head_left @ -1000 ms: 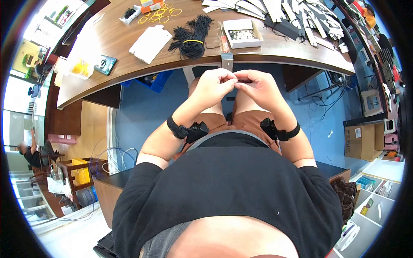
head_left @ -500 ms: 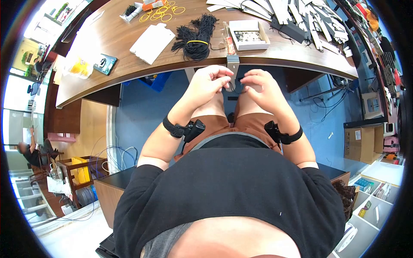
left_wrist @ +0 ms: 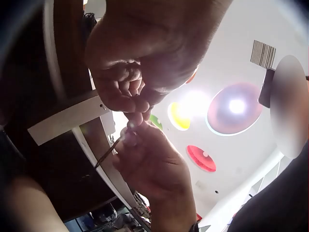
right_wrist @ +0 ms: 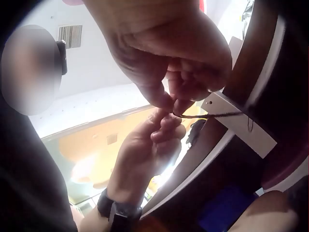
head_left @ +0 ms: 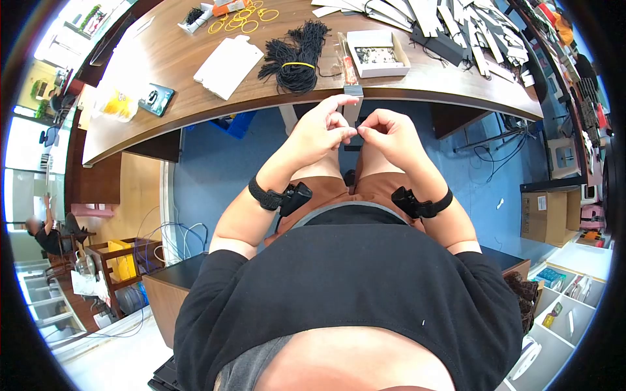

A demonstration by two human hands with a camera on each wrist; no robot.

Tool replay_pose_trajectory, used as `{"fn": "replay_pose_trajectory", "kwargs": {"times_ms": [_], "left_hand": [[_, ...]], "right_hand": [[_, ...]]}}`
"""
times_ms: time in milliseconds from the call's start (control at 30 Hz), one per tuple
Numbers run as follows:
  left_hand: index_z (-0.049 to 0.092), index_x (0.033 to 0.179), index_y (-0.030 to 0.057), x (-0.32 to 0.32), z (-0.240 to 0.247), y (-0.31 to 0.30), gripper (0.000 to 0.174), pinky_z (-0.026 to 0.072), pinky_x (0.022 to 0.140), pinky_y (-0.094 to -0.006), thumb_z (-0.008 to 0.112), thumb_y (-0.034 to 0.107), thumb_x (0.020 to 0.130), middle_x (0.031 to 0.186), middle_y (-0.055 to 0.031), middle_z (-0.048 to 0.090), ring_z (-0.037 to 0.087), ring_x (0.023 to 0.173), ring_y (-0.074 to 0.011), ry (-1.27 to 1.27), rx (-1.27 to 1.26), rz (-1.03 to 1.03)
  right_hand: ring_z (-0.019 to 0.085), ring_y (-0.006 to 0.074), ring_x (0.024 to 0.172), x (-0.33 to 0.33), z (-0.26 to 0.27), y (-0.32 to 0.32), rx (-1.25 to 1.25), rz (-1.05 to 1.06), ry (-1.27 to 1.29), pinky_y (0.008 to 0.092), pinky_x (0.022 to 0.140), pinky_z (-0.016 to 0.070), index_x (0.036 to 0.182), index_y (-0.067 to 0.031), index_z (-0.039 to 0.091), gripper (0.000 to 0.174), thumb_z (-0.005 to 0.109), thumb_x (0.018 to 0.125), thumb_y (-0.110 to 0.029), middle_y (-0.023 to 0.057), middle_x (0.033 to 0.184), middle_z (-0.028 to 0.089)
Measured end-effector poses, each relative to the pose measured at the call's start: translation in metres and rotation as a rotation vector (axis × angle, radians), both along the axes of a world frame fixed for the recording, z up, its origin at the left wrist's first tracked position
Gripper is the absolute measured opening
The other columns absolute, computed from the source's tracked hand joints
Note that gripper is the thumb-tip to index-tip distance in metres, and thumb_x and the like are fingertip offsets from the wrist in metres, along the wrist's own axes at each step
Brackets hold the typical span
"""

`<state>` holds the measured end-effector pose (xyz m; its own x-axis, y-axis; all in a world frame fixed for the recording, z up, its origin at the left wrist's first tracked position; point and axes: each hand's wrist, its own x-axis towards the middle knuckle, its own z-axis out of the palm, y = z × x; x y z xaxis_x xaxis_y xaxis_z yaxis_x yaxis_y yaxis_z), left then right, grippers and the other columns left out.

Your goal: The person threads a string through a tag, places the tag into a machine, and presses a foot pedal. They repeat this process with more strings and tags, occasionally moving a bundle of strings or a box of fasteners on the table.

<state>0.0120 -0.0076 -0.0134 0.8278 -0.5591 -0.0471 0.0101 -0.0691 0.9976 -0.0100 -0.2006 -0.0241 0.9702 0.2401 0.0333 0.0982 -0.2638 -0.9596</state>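
Observation:
In front of the table edge, my left hand (head_left: 321,130) and right hand (head_left: 393,135) meet fingertip to fingertip above the lap. Between them is a thin dark cord (right_wrist: 193,116), which trails away from the joined fingertips. My right hand (right_wrist: 178,53) pinches it with thumb and index finger. The left thumb and fingertips (left_wrist: 137,105) pinch at the same spot, where the fingers mostly hide the cord. Close by, a pale strip with a small hole (right_wrist: 244,126) juts out from the table edge. From above, grey stacked strips (head_left: 353,90) show there.
On the table (head_left: 176,72) lie a bundle of black cords (head_left: 297,68) with a yellow band, a white box of small parts (head_left: 378,55), a white flat packet (head_left: 228,67), yellow rings (head_left: 244,19), a phone (head_left: 157,99) and a heap of white and black strips (head_left: 466,32).
The hands were together, then parted with the right fingers spread; now their fingertips have come together again at the cord. The right thumb and index finger have closed into a pinch.

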Motion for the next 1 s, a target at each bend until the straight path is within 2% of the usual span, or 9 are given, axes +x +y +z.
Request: {"fn": "replay_pose_trajectory", "kwargs": {"times_ms": [267,367,400,533,600,700,833,933,1000], "left_hand": [[0.032,0.136,0.0078,0.000,-0.001,-0.004,0.057,0.0445,0.061,-0.0224,0.053,-0.004,0.084,0.076,-0.0045,0.058,0.053,0.065,-0.0084,-0.159,0.074,-0.022],[0.033,0.135,0.0079,-0.002,-0.001,-0.005,0.056,0.0476,0.064,-0.0280,0.050,-0.004,0.083,0.074,-0.0074,0.060,0.056,0.065,-0.0135,-0.178,0.112,0.002],[0.033,0.135,0.0081,-0.003,0.000,-0.005,0.056,0.0481,0.065,-0.0287,0.049,-0.004,0.084,0.075,-0.0082,0.061,0.058,0.066,-0.0141,-0.178,0.120,0.005],[0.032,0.135,0.0084,-0.003,-0.004,-0.003,0.056,0.0491,0.067,-0.0303,0.049,-0.002,0.083,0.080,-0.0123,0.064,0.062,0.070,-0.0176,-0.175,0.149,0.022],[0.043,0.126,0.0072,-0.005,-0.005,-0.005,0.046,0.0493,0.067,-0.0313,0.052,0.001,0.081,0.081,-0.0134,0.064,0.063,0.070,-0.0210,-0.263,0.232,0.097],[0.057,0.105,0.0037,-0.002,-0.012,-0.007,0.027,0.0485,0.067,-0.0308,0.056,0.004,0.078,0.080,-0.0117,0.062,0.062,0.071,-0.0224,-0.578,0.431,0.186],[0.064,0.080,0.0009,0.004,-0.015,-0.010,0.010,0.0479,0.069,-0.0335,0.059,0.008,0.075,0.079,-0.0119,0.061,0.059,0.075,-0.0281,-0.787,0.431,0.347],[0.064,0.081,0.0013,0.013,-0.018,-0.010,0.010,0.0474,0.070,-0.0339,0.060,0.009,0.074,0.078,-0.0124,0.060,0.059,0.076,-0.0272,-0.753,0.387,0.425],[0.064,0.080,0.0009,0.020,-0.031,-0.011,0.010,0.0474,0.069,-0.0335,0.062,0.008,0.075,0.079,-0.0130,0.061,0.060,0.076,-0.0268,-0.757,0.392,0.482]], "right_hand": [[0.056,0.0058,0.068,0.002,0.001,0.006,0.245,0.067,0.094,0.0206,0.063,0.0463,0.092,0.0013,0.065,0.014,0.063,0.083,-0.008,0.0024,0.078,0.065],[0.059,0.0081,0.070,-0.002,-0.003,0.011,0.080,-0.026,-0.033,0.0233,0.063,0.0472,0.092,0.0001,0.065,0.013,0.064,0.083,-0.009,0.0048,0.078,0.066],[0.061,0.0129,0.069,-0.002,-0.002,0.010,-0.129,-0.058,-0.112,0.0264,0.061,0.0475,0.087,-0.0014,0.064,0.010,0.066,0.080,-0.008,0.0077,0.075,0.064],[0.059,0.0177,0.063,-0.003,-0.003,0.014,-0.311,-0.071,-0.542,0.0276,0.057,0.0461,0.079,-0.0033,0.062,0.008,0.067,0.075,-0.007,0.0094,0.071,0.059],[0.056,0.0192,0.061,-0.003,-0.002,0.017,-0.398,-0.085,-0.647,0.0271,0.056,0.0453,0.078,-0.0035,0.060,0.009,0.068,0.072,-0.006,0.0093,0.070,0.057],[0.054,0.0055,0.060,0.002,-0.010,0.015,-0.189,-0.155,-0.502,0.0210,0.052,0.0425,0.078,-0.0016,0.057,0.006,0.062,0.075,0.001,0.0019,0.072,0.059],[0.049,0.0027,0.056,0.016,-0.007,0.006,0.365,-0.076,0.155,0.0166,0.051,0.0413,0.085,-0.0009,0.056,0.004,0.057,0.083,-0.004,0.0009,0.070,0.058],[0.051,0.0046,0.055,0.029,-0.016,0.003,0.361,-0.233,0.149,0.0195,0.053,0.0428,0.080,-0.0002,0.060,0.009,0.063,0.078,-0.009,0.0006,0.065,0.060],[0.052,0.0050,0.056,0.041,-0.038,0.005,0.169,-0.282,-0.026,0.0202,0.053,0.0432,0.081,0.0006,0.061,0.011,0.063,0.078,-0.010,0.0015,0.065,0.060]]}}
